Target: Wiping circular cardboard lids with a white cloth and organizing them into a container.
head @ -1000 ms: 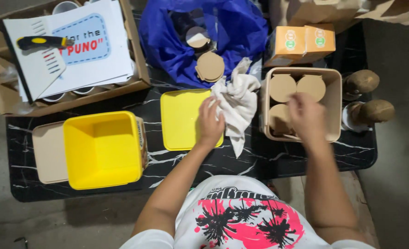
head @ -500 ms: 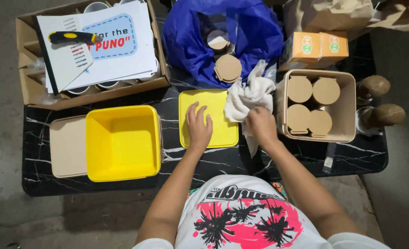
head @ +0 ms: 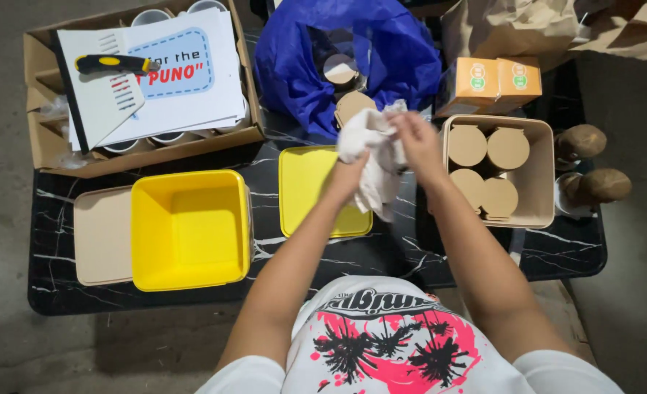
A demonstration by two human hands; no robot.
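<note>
Both my hands hold a crumpled white cloth (head: 373, 157) raised above the table. My left hand (head: 353, 171) grips it from below, my right hand (head: 415, 138) from the right side. Under the cloth lies a flat yellow lid (head: 310, 186) on the black marbled table (head: 382, 252). A deep yellow square tub (head: 191, 228) stands to the left, beside a beige lid (head: 101, 235).
A beige bin (head: 539, 171) with several round brown lids stands at the right. A blue plastic bag (head: 382, 55) with round containers, an orange box (head: 487, 84), and a cardboard box (head: 43, 135) holding papers and a utility knife (head: 112, 64) line the back. Two brown lumps (head: 593, 164) sit far right.
My left hand left the yellow lid and rose to join my right hand on the white cloth. The cloth was lifted off the table and bunched between both hands.
</note>
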